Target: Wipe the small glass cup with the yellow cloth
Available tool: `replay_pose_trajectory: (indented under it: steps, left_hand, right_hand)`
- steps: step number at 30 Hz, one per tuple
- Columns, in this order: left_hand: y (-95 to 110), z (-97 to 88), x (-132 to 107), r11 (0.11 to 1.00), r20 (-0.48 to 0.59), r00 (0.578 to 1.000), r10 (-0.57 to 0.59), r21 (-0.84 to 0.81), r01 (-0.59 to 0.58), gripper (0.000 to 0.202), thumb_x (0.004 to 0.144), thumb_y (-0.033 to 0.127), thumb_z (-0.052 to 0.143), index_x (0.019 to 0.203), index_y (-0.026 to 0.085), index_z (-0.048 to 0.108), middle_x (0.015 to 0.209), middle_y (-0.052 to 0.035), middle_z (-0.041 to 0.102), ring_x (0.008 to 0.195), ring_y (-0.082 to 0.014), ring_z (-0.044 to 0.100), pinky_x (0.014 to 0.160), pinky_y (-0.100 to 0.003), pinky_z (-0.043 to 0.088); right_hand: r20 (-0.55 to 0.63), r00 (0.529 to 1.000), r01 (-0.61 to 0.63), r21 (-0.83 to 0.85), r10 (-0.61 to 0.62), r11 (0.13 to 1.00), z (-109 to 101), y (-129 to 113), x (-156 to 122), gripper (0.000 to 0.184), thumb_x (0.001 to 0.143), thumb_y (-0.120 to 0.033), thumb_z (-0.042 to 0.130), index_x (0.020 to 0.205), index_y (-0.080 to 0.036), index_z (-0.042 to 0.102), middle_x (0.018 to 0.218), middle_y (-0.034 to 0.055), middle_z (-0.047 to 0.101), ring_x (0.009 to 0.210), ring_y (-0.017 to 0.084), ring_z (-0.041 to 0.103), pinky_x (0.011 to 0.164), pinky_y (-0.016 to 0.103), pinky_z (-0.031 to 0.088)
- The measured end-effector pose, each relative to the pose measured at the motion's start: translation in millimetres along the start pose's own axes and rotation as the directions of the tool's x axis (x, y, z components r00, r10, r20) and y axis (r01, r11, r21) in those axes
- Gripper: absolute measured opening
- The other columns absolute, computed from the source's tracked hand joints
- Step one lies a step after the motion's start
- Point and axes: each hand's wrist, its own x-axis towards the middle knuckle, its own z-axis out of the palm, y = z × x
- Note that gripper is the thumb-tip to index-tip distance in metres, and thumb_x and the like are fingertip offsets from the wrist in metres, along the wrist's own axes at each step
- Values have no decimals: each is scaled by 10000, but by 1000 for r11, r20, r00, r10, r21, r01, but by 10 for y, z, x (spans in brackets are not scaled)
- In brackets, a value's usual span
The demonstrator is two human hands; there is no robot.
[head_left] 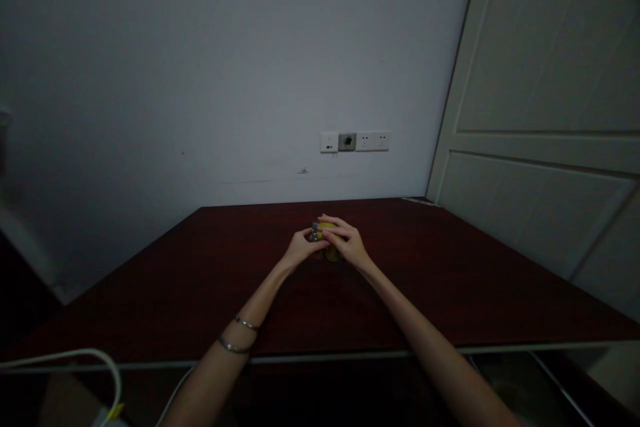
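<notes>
Both my hands meet over the far middle of a dark red-brown table (450, 280). My right hand (349, 241) is wrapped round a small yellow object (331, 253), too dim to name. My left hand (300, 247) is closed, its fingertips pinching a small grey part (315, 234) at the top left of that yellow object. Two thin bracelets (239, 335) sit on my left forearm.
A white wall stands behind the table, with a row of sockets (355, 141) above its far edge. A pale panelled door (545, 140) closes the right side. A white cable (95, 363) curves below the table's front edge at the lower left.
</notes>
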Motion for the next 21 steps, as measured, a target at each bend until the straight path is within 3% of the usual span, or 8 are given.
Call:
replay_pose_trajectory:
  steps: [6, 11, 16, 21]
  left_hand:
    - [-12, -20, -16, 998, 60, 998, 24, -59, -21, 537, 509, 346, 773, 947, 95, 591, 820, -63, 629, 667, -151, 591, 541, -280, 526]
    - [-102, -30, -6, 991, 196, 981, 11, -136, 16, 586, 525, 442, 747, 953, 80, 578, 789, -70, 627, 622, -157, 598, 514, -285, 521]
    - [-149, -16, 6, 954, 206, 978, -21, -287, 81, 595, 600, 605, 609, 887, 85, 569, 658, -47, 593, 484, -121, 553, 404, -238, 479]
    - [-105, -9, -13, 866, 257, 964, -63, -467, 181, 522, 745, 606, 423, 949, 146, 564, 705, -38, 600, 487, -109, 543, 355, -195, 439]
  right_hand:
    - [-134, 985, -100, 47, 105, 994, 51, 63, 41, 237, 781, -375, 546, 893, -226, 693, 1081, 65, 632, 1016, 211, 573, 914, 378, 429]
    - [-296, 937, -149, 141, 185, 979, 77, 96, -16, 375, 771, -369, 556, 1112, -213, 541, 1117, 92, 610, 1018, 211, 570, 893, 389, 436]
    - [-294, 956, -50, -111, 15, 992, 100, -17, -61, 203, 749, -323, 586, 909, -198, 591, 1207, 96, 525, 1124, 222, 483, 969, 416, 358]
    - [-255, 962, 36, -253, -102, 967, 119, -83, -46, 184, 749, -271, 597, 919, -206, 621, 1179, 93, 505, 1098, 210, 487, 939, 382, 391]
